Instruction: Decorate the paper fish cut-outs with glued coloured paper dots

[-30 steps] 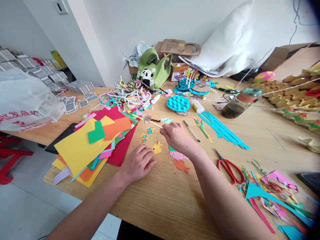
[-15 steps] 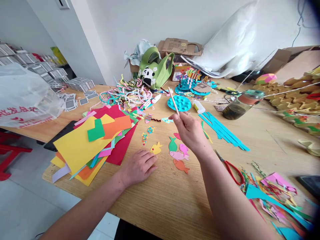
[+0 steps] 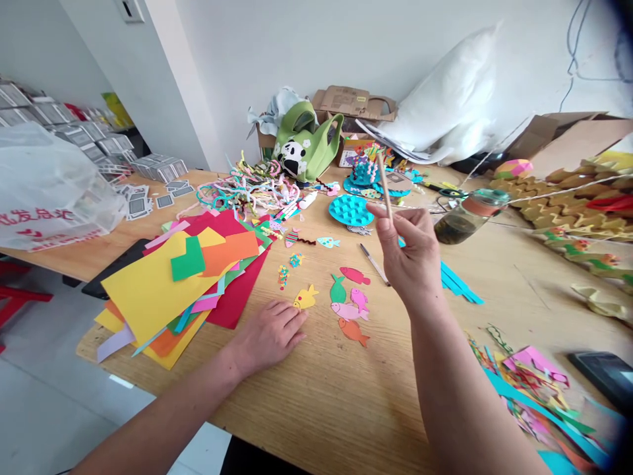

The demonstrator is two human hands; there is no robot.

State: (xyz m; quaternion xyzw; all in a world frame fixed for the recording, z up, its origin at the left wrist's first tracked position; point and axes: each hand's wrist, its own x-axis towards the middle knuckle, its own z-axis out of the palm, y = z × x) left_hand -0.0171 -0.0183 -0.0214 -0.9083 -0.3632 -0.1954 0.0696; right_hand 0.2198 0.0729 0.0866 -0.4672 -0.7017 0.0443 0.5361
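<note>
My right hand is raised over the table, closed around a thin wooden stick that points up. My left hand lies palm down on the tabletop with its fingers stretched out. Its fingertips rest at the lower edge of a yellow paper fish, which has a red dot on it. To the right lie a red paper fish, a green one, two pink ones and an orange one. Two little piles of coloured dots sit beyond the yellow fish.
Coloured paper sheets are stacked at the left. A pen lies behind the right-hand fish. Paper scraps and a phone are at the right. Farther back are a glass jar, a blue egg-tray disc and a green panda bag.
My right hand has moved right with the stick, uncovering the pen and the red fish, and now hides the scissors. My left hand stays beside the yellow fish. The view has shifted slightly.
</note>
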